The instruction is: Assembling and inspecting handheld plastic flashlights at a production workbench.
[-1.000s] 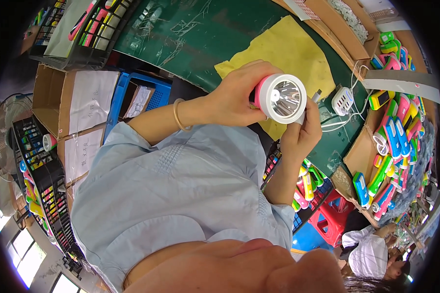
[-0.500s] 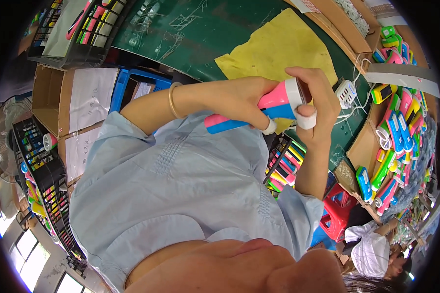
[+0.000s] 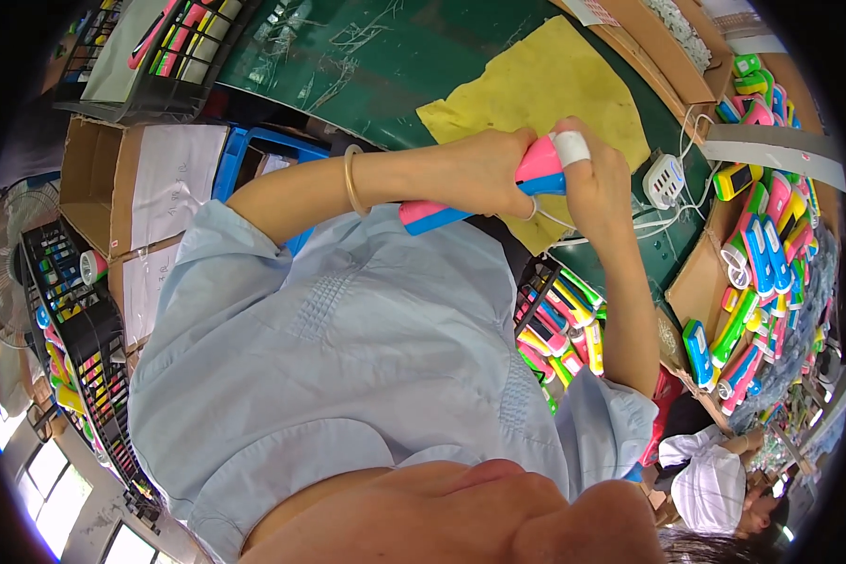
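A pink and blue flashlight lies slantwise between my hands, above a yellow cloth on the green table. My left hand, below a pale bangle, is wrapped round its body; the tail end sticks out past the wrist. Over the flashlight's head my right hand is closed, with white tape round one finger. The white head ring and lens are hidden by that hand.
A white multi-port charger with cables sits right of the cloth. Flashlights fill a black basket below my hands and a cardboard box at right. A black crate stands upper left. A person in white is at lower right.
My right hand has closed over the flashlight's head, covering the white ring that showed before. My left hand has shifted slightly up along the body. More of the basket shows.
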Available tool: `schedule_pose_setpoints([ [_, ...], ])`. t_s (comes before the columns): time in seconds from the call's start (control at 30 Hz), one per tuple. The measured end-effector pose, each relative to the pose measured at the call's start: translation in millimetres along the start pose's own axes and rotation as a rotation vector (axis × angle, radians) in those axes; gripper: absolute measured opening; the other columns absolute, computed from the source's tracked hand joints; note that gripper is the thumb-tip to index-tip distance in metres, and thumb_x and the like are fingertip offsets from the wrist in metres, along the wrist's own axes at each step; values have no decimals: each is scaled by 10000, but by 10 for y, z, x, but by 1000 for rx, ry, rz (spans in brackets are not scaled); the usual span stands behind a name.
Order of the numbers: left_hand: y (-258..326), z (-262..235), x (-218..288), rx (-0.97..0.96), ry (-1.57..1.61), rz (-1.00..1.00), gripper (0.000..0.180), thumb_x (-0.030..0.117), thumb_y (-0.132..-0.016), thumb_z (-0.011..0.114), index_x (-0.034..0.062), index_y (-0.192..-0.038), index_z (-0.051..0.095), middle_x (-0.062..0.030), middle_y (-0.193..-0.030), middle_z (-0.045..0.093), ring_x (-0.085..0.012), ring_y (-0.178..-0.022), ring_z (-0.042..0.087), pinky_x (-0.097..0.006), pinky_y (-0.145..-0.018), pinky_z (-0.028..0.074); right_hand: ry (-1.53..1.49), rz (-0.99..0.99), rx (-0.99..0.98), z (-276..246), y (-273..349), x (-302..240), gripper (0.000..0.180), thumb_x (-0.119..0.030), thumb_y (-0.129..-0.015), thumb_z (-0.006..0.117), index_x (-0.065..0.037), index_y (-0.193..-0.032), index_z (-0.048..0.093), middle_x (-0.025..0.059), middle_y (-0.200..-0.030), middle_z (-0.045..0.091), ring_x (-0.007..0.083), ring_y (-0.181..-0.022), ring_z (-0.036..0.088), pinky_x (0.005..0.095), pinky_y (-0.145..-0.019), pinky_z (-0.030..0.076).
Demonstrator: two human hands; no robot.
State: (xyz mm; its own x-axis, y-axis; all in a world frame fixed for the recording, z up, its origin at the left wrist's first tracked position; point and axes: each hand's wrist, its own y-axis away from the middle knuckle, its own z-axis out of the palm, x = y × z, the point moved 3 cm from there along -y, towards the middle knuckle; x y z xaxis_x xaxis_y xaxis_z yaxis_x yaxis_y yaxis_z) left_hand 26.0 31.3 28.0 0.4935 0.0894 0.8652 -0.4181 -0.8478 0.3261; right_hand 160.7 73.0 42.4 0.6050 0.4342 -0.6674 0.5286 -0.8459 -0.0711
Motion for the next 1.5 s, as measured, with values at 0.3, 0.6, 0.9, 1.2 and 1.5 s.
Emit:
schedule_pose_setpoints([
  [0.3, -169, -267, -76, -77, 1169, 468, 792, 452, -742, 662, -3, -1296, 326, -143, -1136, 527, -260, -1057, 525, -371, -895, 437, -1043, 199, 17, 421, 333, -177, 523, -403, -862, 529, 13, -1160, 420, 128, -1024, 557, 203, -879, 569, 294, -767, 445],
  [0.6, -251, -189, -242, -18, 1268, 569, 585, 317, -804, 635, -18, -1211, 383, -162, -1090, 543, -267, -1013, 559, -400, -893, 457, -189, 101, 450, 440, 431, -422, 354, -218, -807, 623, 6, -1022, 452, 144, -689, 572, 237, -561, 570, 309, -530, 440],
  [0.9, -234, -181, -68, 46, 1204, 413, 546, 223, -796, 644, -9, -1208, 372, -165, -1077, 545, -263, -954, 591, -388, -833, 497, -1211, 325, 39, 544, 393, -217, 363, -268, -887, 511, 23, -1082, 415, 138, -770, 603, 203, -605, 628, 262, -468, 463],
  [1.2, -331, -44, -12, -16, 1272, 150, 279, 239, -841, 556, 20, -981, 455, -91, -830, 557, -161, -620, 565, -284, -563, 488, -1154, 301, -19, 677, 643, -372, 565, -532, -891, 350, 15, -1027, 397, 182, -784, 608, 238, -597, 629, 281, -493, 487],
  [1.5, -341, -37, -41, -97, 1299, 111, 285, 277, -859, 505, 9, -952, 475, -100, -793, 554, -170, -615, 562, -291, -552, 481, -1136, 308, -10, 702, 663, -398, 526, -510, -898, 363, -5, -1038, 402, 185, -770, 602, 222, -559, 606, 275, -473, 467],
])
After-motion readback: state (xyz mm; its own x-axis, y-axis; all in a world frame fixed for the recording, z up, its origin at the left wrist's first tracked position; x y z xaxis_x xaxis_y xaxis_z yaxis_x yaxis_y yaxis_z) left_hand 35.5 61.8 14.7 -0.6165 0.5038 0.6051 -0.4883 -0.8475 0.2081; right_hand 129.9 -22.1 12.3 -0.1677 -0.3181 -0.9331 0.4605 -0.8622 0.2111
